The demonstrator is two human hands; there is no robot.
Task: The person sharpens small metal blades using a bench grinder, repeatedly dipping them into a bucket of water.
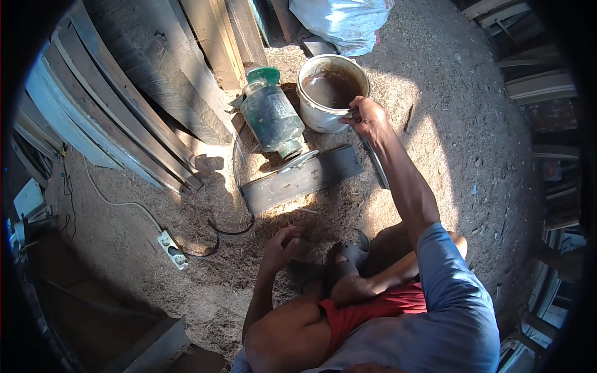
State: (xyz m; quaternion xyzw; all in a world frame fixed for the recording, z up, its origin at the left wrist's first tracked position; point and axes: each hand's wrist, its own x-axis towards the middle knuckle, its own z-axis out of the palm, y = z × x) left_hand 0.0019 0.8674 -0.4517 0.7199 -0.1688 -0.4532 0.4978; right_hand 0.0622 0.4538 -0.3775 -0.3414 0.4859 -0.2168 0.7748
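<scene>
My right hand [368, 116] is stretched forward to the near right rim of a whitish bucket [323, 126] holding murky brown liquid. Its fingers are closed at the rim; whatever they pinch is too small and dark to name. Beneath that forearm a thin, flat grey strip [378, 169] slants toward the ground. My left hand [281, 247] hangs beside my bent knee, fingers loosely curled and apart, with no held thing visible. Left of the bucket lies a worn green electric motor [272, 118], a thin pale disc [298, 161] at its near end. A grey board [305, 180] lies in front.
A dark cable [235, 155] runs from near the motor toward a white power strip [172, 250] on the left. Long planks [155, 68] lean at the upper left. A pale plastic sack [341, 22] lies behind the bucket. Shavings cover the ground around my sandalled feet [348, 264].
</scene>
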